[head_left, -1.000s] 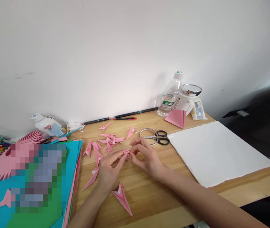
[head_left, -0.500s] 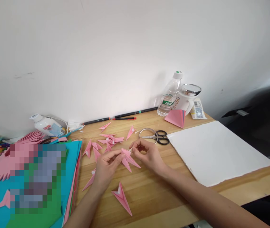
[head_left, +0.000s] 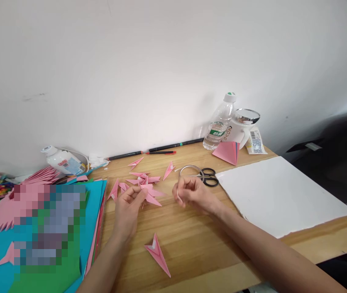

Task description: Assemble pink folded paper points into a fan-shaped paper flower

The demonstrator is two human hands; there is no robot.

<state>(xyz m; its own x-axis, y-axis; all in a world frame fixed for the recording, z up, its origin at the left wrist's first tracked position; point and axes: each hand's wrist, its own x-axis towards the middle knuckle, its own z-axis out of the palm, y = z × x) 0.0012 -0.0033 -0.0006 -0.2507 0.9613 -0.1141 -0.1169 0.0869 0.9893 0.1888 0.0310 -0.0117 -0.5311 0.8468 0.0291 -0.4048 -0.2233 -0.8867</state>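
Note:
My left hand [head_left: 128, 209] pinches a pink folded-paper piece [head_left: 152, 196] with pointed tips, between thumb and fingers. It is held above the wooden table. My right hand [head_left: 198, 196] is apart from it to the right, fingers closed on a thin white strip [head_left: 178, 196]. Behind the left hand several similar pink folded pieces [head_left: 141, 177] lie in a loose heap, partly hidden by the fingers. A single pink pointed piece [head_left: 159, 256] with a white patch lies nearer to me. Scissors [head_left: 209, 178] and a ring of tape [head_left: 188, 166] lie just behind my right hand.
A white board [head_left: 279, 199] covers the table's right side. Coloured paper sheets [head_left: 95, 219] are stacked at left, near a white bottle [head_left: 65, 161]. A water bottle [head_left: 218, 126], a mug [head_left: 237, 132] and black pens [head_left: 161, 152] stand or lie along the wall.
My left hand has moved left with the pink piece. My right hand has drawn away from it to the right, and the white strip now shows in its fingers.

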